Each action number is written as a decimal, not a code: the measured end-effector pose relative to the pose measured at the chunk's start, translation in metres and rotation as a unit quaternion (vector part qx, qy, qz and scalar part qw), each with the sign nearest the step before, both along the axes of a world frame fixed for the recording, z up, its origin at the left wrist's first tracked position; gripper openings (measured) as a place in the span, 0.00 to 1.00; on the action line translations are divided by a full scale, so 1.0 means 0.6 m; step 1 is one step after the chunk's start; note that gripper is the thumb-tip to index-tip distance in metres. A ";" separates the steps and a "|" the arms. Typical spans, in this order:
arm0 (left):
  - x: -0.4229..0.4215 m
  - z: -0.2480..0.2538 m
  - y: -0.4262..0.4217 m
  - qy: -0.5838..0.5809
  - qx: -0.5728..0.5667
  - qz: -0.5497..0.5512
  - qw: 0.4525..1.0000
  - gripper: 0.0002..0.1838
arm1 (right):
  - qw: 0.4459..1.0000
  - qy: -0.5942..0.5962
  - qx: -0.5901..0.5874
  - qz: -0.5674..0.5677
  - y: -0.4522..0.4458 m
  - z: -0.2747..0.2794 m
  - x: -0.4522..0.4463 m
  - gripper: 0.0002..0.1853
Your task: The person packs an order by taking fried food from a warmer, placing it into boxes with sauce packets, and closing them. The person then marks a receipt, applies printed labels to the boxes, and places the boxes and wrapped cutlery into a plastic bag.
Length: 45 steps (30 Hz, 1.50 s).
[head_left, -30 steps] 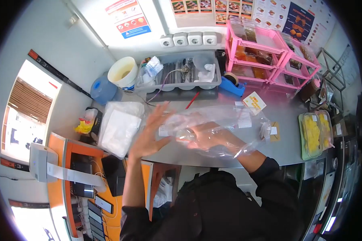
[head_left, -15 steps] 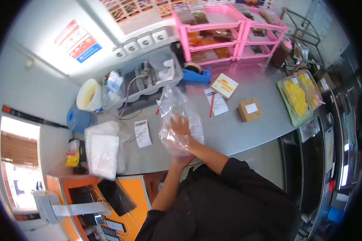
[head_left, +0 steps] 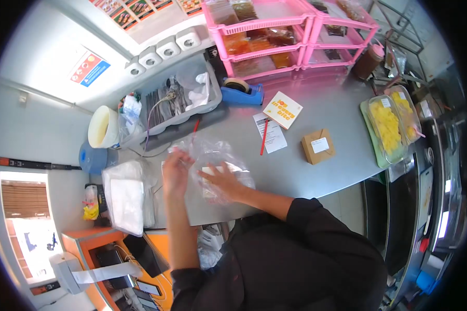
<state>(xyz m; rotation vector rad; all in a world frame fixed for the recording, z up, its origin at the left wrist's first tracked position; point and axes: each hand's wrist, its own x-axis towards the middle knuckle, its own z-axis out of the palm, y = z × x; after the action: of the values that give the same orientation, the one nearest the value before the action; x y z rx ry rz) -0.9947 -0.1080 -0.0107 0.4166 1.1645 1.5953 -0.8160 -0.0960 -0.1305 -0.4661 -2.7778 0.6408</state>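
Observation:
A clear plastic bag (head_left: 215, 150) lies crumpled on the metal counter (head_left: 296, 181) in front of me. My left hand (head_left: 176, 173) is at the bag's left side, its fingers pinched on the thin plastic. My right hand (head_left: 225, 184) lies on the bag with its fingers spread. Part of a white surface shows through the plastic around the right fingers; I cannot tell what it is. To the right are a printed slip (head_left: 275, 140) with a red stick (head_left: 264, 137), a white card with yellow lettering (head_left: 282, 110) and a brown cardboard box (head_left: 318, 146).
A grey bin (head_left: 213, 98) of cutlery packets and a blue tape dispenser (head_left: 242, 94) stand behind the bag. Pink shelves (head_left: 262, 52) hold sachets. Left lies a stack of white plastic bags (head_left: 127, 197). Tubs of yellow pieces (head_left: 384, 124) sit at the right.
My left hand has moved from the bag's near edge to its left side. The bag is shorter and more bunched up. The right hand now lies flatter and spread, and the view has shifted.

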 end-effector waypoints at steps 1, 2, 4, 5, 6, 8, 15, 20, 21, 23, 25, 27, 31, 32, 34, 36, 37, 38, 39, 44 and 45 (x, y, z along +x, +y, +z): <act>0.003 0.066 -0.021 -0.035 0.029 -0.015 0.999 0.06 | 0.999 -0.018 -0.029 0.013 0.016 0.028 0.007 0.43; 0.015 0.131 -0.045 -0.070 0.057 -0.032 0.995 0.04 | 0.998 -0.001 -0.051 0.025 0.022 0.014 0.004 0.43; 0.040 0.199 -0.074 0.018 0.052 -0.045 0.997 0.05 | 0.995 0.010 -0.084 0.048 0.026 -0.008 0.005 0.44; 0.037 0.191 -0.083 0.093 0.012 -0.065 0.993 0.13 | 0.994 0.004 -0.095 0.060 0.027 -0.008 0.009 0.44; 0.050 0.189 -0.082 0.130 -0.033 -0.074 0.988 0.14 | 0.993 -0.020 -0.092 0.070 0.028 -0.007 0.013 0.43; 0.085 0.186 -0.066 0.201 -0.117 -0.098 0.968 0.18 | 0.994 -0.044 -0.072 0.072 0.048 0.027 0.028 0.42; 0.210 -0.121 -0.019 0.692 -0.117 -0.145 0.698 0.28 | 0.931 -0.323 -0.016 0.171 0.173 0.164 0.202 0.25; 0.165 -0.200 -0.038 0.783 -0.150 -0.183 0.575 0.29 | 0.828 -0.502 -0.011 0.250 0.197 0.274 0.285 0.28; 0.165 -0.201 -0.038 0.712 -0.256 -0.244 0.607 0.30 | 0.810 -0.524 -0.012 0.262 0.203 0.300 0.291 0.28; 0.172 -0.225 -0.043 0.767 -0.207 -0.181 0.580 0.27 | 0.805 -0.535 -0.060 0.249 0.210 0.351 0.280 0.26; 0.174 -0.240 -0.044 0.794 -0.176 -0.138 0.566 0.26 | 0.867 -0.433 -0.057 0.241 0.213 0.365 0.269 0.21; 0.177 -0.246 -0.048 0.795 -0.170 -0.119 0.570 0.25 | 0.949 -0.224 -0.061 0.214 0.198 0.365 0.252 0.15; 0.146 -0.196 -0.058 0.663 -0.263 -0.314 0.626 0.37 | 0.968 -0.089 -0.189 0.137 0.115 0.241 0.128 0.07; 0.142 -0.189 -0.057 0.668 -0.289 -0.341 0.595 0.37 | 0.968 -0.123 -0.180 0.123 0.098 0.148 0.109 0.07; 0.128 -0.182 -0.065 0.690 -0.296 -0.340 0.566 0.37 | 0.944 -0.247 -0.160 0.148 0.075 0.028 0.104 0.08; 0.112 -0.178 -0.089 0.724 -0.264 -0.280 0.573 0.34 | 0.902 -0.363 -0.151 0.180 0.060 0.010 0.149 0.11; 0.107 -0.181 -0.102 0.752 -0.226 -0.259 0.562 0.33 | 0.886 -0.406 -0.138 0.177 0.055 0.026 0.159 0.11; 0.104 -0.185 -0.113 0.778 -0.185 -0.242 0.550 0.32 | 0.868 -0.448 -0.124 0.175 0.051 0.045 0.169 0.12; 0.104 -0.189 -0.116 0.802 -0.138 -0.221 0.537 0.31 | 0.843 -0.501 -0.088 0.174 0.065 0.061 0.166 0.12; 0.128 -0.177 -0.125 0.713 -0.220 -0.313 0.588 0.31 | 0.834 -0.533 0.087 0.118 0.118 0.126 0.136 0.11; 0.134 -0.172 -0.128 0.692 -0.240 -0.319 0.602 0.31 | 0.859 -0.485 0.086 0.142 0.116 0.115 0.144 0.11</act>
<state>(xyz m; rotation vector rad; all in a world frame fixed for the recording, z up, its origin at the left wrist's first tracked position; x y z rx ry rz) -0.9145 -0.1845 -0.1138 1.6339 2.1014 -0.0145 -0.7297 -0.0263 -0.0616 -0.4125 -3.8757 0.1972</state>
